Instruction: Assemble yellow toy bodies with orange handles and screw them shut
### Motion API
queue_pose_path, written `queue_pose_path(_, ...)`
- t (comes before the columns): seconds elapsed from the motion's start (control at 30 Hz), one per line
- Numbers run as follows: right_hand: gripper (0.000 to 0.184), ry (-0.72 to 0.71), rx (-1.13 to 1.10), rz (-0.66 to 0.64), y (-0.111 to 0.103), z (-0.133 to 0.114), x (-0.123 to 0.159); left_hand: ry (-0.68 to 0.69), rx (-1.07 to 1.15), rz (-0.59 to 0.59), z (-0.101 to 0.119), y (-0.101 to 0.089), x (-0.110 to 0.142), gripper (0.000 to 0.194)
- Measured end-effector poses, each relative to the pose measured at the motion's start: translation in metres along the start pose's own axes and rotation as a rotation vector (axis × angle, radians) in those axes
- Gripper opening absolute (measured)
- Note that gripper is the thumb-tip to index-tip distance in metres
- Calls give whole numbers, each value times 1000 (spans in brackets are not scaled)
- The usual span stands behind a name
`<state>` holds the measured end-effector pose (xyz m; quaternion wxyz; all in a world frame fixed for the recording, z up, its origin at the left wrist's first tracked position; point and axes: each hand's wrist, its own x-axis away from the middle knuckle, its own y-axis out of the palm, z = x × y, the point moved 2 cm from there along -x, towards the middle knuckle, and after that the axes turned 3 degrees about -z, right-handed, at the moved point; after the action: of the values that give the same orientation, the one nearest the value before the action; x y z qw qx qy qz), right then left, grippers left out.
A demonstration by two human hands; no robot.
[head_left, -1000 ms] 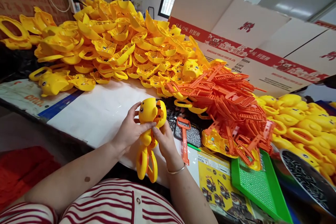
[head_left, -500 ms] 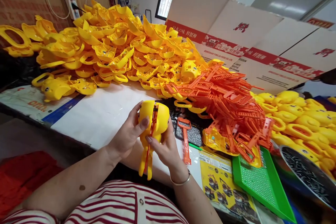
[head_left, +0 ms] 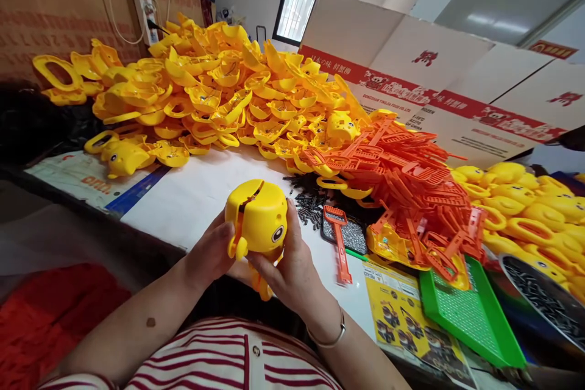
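Both hands hold one yellow plastic toy figure (head_left: 259, 218) just above the near table edge. Its round head faces up, a seam across the top and one eye showing on the right. My left hand (head_left: 214, 250) grips the toy's left side with the thumb on the shell. My right hand (head_left: 287, 262) wraps the right and underside, fingers closed round the body. The toy's lower handle part is mostly hidden between the hands.
A big heap of yellow shell halves (head_left: 210, 97) fills the far left of the table. Orange plastic parts (head_left: 402, 189) pile at centre right, one orange piece (head_left: 339, 244) lying alone. A green tray (head_left: 466, 311), a bowl of dark screws (head_left: 543, 298), more yellow pieces (head_left: 534, 201) and white cartons (head_left: 439, 79) stand right.
The toy has been turned in my hands from upright, handles hanging down, to head tilted up with the eye facing me. The view shifted slightly left.
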<state>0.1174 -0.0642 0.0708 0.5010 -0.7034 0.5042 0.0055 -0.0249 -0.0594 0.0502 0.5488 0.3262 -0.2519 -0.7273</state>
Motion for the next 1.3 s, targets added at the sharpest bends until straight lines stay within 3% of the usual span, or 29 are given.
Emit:
queue_pose_path(0.2,93,-67,153,34,-3,-15,-7,30,112,62,-4,-21,7,50)
queue_pose_path(0.4,91,-48,278,-24,-3,-25,-12,6,133,65,-14,-41,8,81)
queue_pose_path(0.47,91,-48,302,-44,0,-26,-13,28,121,92,-15,-41,5,86)
queue_pose_path(0.6,97,-44,314,-25,7,-21,-15,99,94,168,-14,-37,1,75)
queue_pose_path(0.93,98,101,206,-132,4,-11,-11,-30,-12,131,-6,-24,1,68)
queue_pose_path(1.03,98,55,177,-108,5,-10,-9,-24,-44,156,-7,-33,4,66)
queue_pose_path(1.13,98,-59,97,-23,6,-9,-7,-43,-82,74,-8,-39,10,66)
queue_pose_path(1.3,90,-110,50,-3,-1,-9,-6,-51,-70,11,-1,-25,15,77)
